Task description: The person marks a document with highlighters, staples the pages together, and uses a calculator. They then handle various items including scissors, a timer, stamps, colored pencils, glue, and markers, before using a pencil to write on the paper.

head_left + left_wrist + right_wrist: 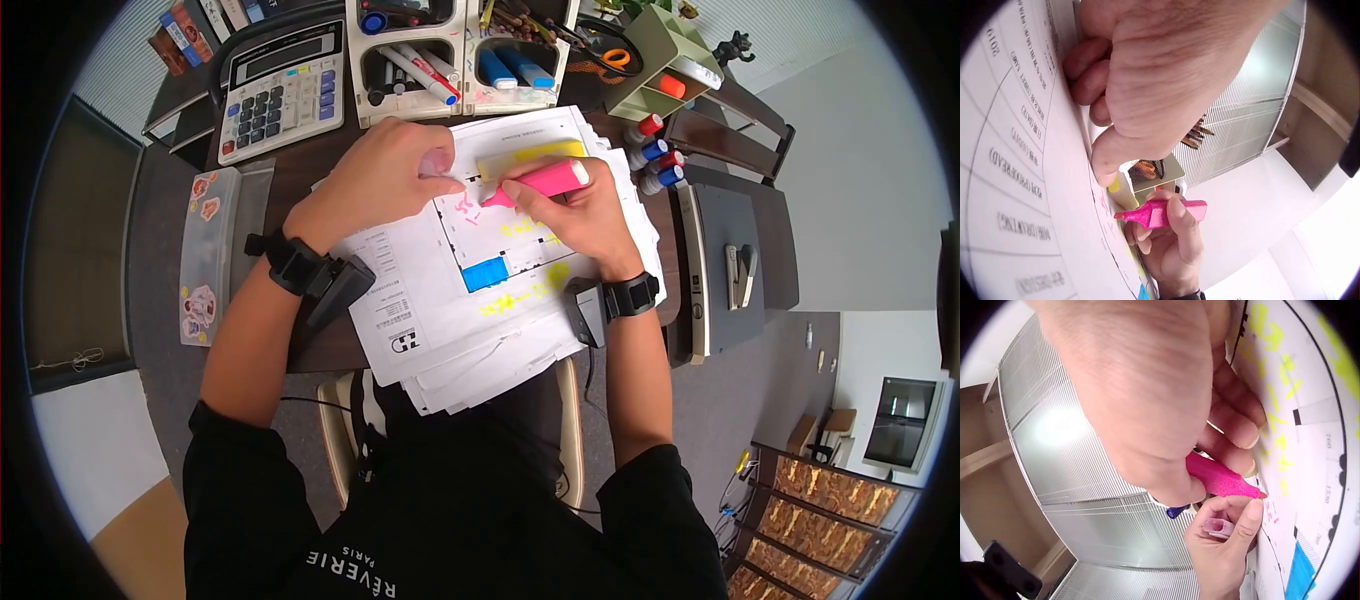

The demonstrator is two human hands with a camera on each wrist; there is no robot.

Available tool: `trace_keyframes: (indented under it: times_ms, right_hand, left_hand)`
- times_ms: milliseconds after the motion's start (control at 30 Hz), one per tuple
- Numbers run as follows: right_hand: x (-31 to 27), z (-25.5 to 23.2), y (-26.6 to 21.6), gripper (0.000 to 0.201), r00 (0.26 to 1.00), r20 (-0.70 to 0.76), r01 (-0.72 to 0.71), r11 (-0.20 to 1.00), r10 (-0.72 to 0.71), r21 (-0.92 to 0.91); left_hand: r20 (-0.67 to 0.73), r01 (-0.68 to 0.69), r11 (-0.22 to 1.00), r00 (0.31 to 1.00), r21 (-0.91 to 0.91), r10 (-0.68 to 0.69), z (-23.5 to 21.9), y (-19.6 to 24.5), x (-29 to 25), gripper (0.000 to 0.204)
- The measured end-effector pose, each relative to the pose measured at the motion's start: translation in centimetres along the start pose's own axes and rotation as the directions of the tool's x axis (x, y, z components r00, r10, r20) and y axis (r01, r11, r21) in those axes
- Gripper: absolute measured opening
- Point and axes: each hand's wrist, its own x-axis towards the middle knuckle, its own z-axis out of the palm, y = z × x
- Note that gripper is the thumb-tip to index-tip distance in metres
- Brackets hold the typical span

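Paper stack [485, 365]: on the counter [318, 345], my landmark. Pink highlighter [550, 180]: over the stack, gripped by the right hand [595, 215], thumb and fingers closed round its barrel, nib angled at pink marks — a writing hold, I judge; whether it touches paper I cannot tell. Cap [1219, 528]: also over the stack, tucked in the curled left hand [370, 175], probably to keep it handy. Calculator [282, 95]: beyond the stack, leftward — untouched.
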Motion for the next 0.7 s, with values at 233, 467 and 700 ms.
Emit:
trace_keyframes:
  times_ms: [233, 467, 700]
  right_hand:
    - [0.0, 0.08, -0.19, 0.007, 1.0, -0.008, -0.031, 0.999, 0.03, -0.044]
    - [0.09, 0.16, 0.33, 0.008, 1.0, -0.016, 0.014, 1.0, -0.014, -0.018]
    - [-0.02, -0.16, 0.65, 0.01, 0.998, -0.067, -0.025, 0.994, 0.018, -0.105]
  left_hand:
    - [-0.029, -0.02, 0.999, 0.999, -0.049, 0.018, 0.11, -0.09, -0.03, 0.025]
    - [-0.02, -0.031, 1.0, 0.999, -0.002, 0.031, 0.24, -0.37, 0.07, 0.029]
    - [-0.028, -0.018, 1.0, 0.999, -0.022, 0.017, 0.13, 0.1, 0.0, 0.026]
